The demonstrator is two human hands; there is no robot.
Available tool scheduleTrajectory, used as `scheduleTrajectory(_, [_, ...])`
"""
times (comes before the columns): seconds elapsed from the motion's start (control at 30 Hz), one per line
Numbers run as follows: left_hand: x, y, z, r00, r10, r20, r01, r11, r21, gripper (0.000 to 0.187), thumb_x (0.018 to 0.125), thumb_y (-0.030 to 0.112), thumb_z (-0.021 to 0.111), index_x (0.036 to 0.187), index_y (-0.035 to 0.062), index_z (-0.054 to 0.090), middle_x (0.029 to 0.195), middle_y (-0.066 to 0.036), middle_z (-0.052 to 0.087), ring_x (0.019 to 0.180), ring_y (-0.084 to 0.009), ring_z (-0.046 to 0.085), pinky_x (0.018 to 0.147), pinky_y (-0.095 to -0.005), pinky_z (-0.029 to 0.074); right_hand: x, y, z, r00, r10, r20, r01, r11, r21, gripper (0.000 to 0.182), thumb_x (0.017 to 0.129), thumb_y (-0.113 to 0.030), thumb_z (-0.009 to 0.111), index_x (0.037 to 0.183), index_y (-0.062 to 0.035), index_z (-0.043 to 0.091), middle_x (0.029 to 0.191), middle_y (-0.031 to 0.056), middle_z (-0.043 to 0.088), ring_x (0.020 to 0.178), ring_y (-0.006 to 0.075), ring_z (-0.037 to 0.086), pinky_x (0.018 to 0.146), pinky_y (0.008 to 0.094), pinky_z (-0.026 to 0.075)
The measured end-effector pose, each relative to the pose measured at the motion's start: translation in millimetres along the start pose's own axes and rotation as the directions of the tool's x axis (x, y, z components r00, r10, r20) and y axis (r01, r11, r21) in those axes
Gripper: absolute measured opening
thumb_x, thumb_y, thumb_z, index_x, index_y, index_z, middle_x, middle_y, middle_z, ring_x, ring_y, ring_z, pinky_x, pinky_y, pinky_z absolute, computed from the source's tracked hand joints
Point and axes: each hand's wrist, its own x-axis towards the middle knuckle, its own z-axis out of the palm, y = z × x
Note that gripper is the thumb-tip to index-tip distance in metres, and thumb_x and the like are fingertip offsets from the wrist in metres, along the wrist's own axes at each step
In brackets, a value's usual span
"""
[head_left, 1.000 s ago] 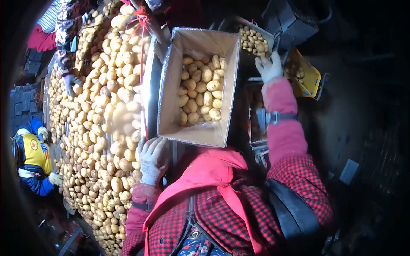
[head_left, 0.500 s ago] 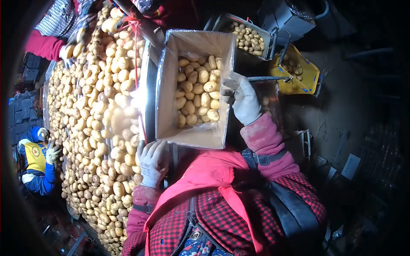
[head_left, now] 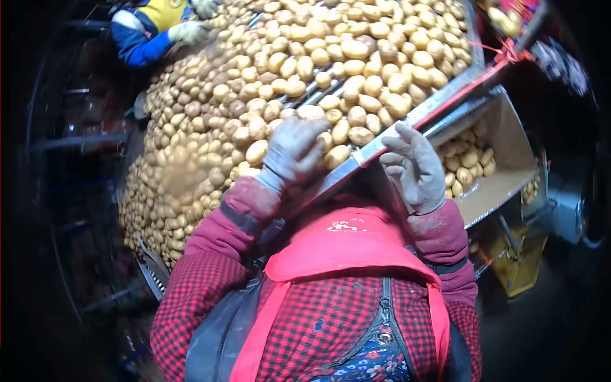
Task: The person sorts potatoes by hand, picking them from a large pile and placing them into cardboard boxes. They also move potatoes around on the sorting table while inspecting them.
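Note:
My left hand, in a pale work glove, is over the near edge of a wide heap of potatoes. Its fingers are slightly bent and apart, close against the potatoes; the fingertips are a little blurred. Beside the metal rail with a red strip, my right hand is raised in a matching glove, its fingers loosely spread and nothing in them. Just right of that hand stands a cardboard box, partly filled with potatoes. Rollers show through gaps in the heap.
Across the heap, a person in blue and yellow has a gloved hand at the potatoes. Another person's patterned sleeve is at upper right. A red tie wraps a post on the rail. A yellow container stands below the box.
The view has turned left towards the heap. My right hand has left the box's right side and is now by the rail. My left hand has moved from the box's near corner onto the potatoes.

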Motion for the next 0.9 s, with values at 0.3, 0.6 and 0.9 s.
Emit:
scheduleTrajectory(0.3, [37.1, -134.1, -17.3, 0.972, -0.234, 0.018, 0.214, 0.917, 0.337, 0.044, 0.093, 0.037, 0.066, 0.132, 0.0157, 0.064, 0.121, -0.013, 0.07, 0.111, -0.0329, 0.065, 0.098, -0.0465, 0.048, 43.3, 49.8, 22.5, 0.93, 0.367, 0.009, -0.367, 0.93, 0.034, 0.063, 0.106, -0.046, 0.055, 0.147, 0.0007, 0.048, 0.121, 0.0167, 0.067, 0.091, 0.0204, 0.071, 0.072, 0.0274, 0.056])
scheduleTrajectory(0.6, [82.4, -106.7, -19.8, 0.862, -0.376, 0.339, 0.47, 0.843, -0.261, 0.04, 0.098, 0.036, 0.067, 0.129, 0.0112, 0.068, 0.117, -0.017, 0.071, 0.112, -0.0326, 0.068, 0.095, -0.0416, 0.053, 49.5, 46.5, 21.9, 0.895, 0.43, -0.117, -0.436, 0.899, -0.028, 0.068, 0.103, -0.054, 0.056, 0.143, -0.0001, 0.053, 0.106, 0.0152, 0.07, 0.066, 0.0185, 0.068, 0.056, 0.0252, 0.054])
scheduleTrajectory(0.9, [107.4, -165.4, 17.8, 0.939, -0.243, 0.243, 0.043, 0.785, 0.618, 0.025, 0.096, 0.039, 0.061, 0.11, 0.0185, 0.068, 0.108, -0.011, 0.07, 0.1, -0.0323, 0.07, 0.08, -0.0502, 0.052, 50.1, 45.2, 18.2, 0.902, 0.42, -0.094, -0.426, 0.903, -0.058, 0.062, 0.106, -0.049, 0.05, 0.141, 0.0017, 0.055, 0.104, 0.0202, 0.071, 0.065, 0.0214, 0.071, 0.052, 0.027, 0.055])
